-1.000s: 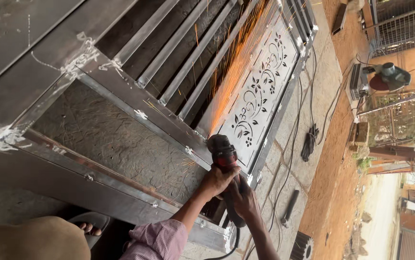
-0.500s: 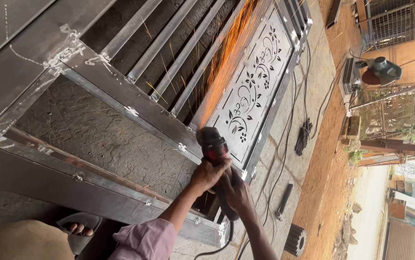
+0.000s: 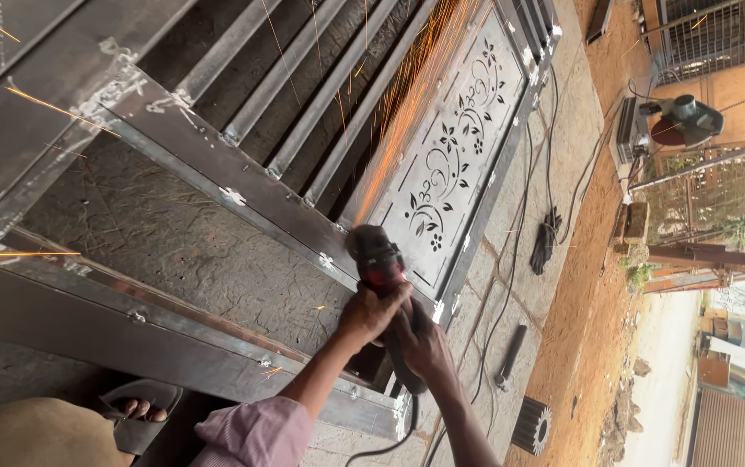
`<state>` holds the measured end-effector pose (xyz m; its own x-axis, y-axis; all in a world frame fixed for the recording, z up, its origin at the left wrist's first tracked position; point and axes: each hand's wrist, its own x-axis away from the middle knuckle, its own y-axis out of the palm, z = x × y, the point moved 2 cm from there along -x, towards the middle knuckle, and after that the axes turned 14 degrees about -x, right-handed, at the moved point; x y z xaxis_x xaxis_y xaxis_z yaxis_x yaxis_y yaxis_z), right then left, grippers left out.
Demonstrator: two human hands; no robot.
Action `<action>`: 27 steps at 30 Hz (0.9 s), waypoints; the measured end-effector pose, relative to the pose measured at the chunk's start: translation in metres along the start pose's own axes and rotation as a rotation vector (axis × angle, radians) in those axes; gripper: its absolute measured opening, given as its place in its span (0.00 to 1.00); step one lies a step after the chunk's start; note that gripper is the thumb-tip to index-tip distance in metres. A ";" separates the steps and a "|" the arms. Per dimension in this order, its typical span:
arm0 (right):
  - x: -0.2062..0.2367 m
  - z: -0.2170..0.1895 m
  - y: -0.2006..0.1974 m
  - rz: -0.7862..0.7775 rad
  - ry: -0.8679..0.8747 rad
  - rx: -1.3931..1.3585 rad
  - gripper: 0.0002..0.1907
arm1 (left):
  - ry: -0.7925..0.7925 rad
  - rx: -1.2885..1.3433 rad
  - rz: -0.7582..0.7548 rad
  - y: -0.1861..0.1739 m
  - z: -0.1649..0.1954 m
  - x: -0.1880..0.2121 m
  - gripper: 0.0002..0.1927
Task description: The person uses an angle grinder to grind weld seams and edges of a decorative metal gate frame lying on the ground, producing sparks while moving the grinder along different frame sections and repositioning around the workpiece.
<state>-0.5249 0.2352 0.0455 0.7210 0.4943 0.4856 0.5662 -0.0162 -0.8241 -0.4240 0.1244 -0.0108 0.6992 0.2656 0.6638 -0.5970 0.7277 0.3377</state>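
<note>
A steel gate frame [image 3: 184,140] with bars lies flat on the ground, with a floral cut-out panel [image 3: 452,164] at its far side. A dark angle grinder [image 3: 376,254] with a red band presses on the frame's cross rail, throwing orange sparks up along the panel's edge. My left hand [image 3: 370,313], with a pink sleeve behind it, grips the grinder's body. My right hand [image 3: 425,348] holds its rear handle just behind the left. The grinder's cord trails down toward me.
Black cables [image 3: 552,233] run over the stone paving to the right of the gate. A long tool [image 3: 511,355] and a small ribbed black part [image 3: 531,424] lie nearby. A chop saw [image 3: 680,118] stands at the far right. A sandalled foot [image 3: 135,406] rests at the lower left.
Both hands keep hold of the grinder at about the same spot on the rail. The view has shifted a little, and stray sparks now fly over the left side.
</note>
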 end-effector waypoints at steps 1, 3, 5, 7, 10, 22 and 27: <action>-0.001 -0.001 0.000 0.007 -0.022 0.016 0.30 | 0.021 -0.027 0.039 -0.002 0.000 -0.001 0.54; 0.001 -0.002 -0.001 0.003 -0.051 0.010 0.30 | 0.039 -0.018 0.033 -0.001 0.001 0.000 0.53; 0.002 -0.003 -0.005 -0.015 -0.070 -0.036 0.30 | 0.039 0.054 -0.051 0.001 0.004 0.002 0.51; 0.002 -0.007 -0.009 0.002 -0.074 -0.004 0.30 | -0.001 0.058 -0.062 0.002 0.008 0.004 0.53; 0.002 -0.013 -0.008 -0.006 -0.083 -0.016 0.29 | -0.017 0.050 -0.018 -0.003 0.010 0.006 0.54; 0.005 -0.015 -0.013 -0.002 -0.061 -0.014 0.29 | -0.018 0.118 -0.056 0.003 0.012 0.009 0.50; -0.004 -0.029 -0.003 -0.036 -0.144 -0.032 0.29 | 0.057 0.131 0.003 -0.014 0.009 0.007 0.44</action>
<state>-0.5182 0.2081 0.0547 0.6367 0.6144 0.4660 0.6046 -0.0227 -0.7962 -0.4140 0.1102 -0.0046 0.7160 0.3063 0.6273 -0.6432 0.6388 0.4222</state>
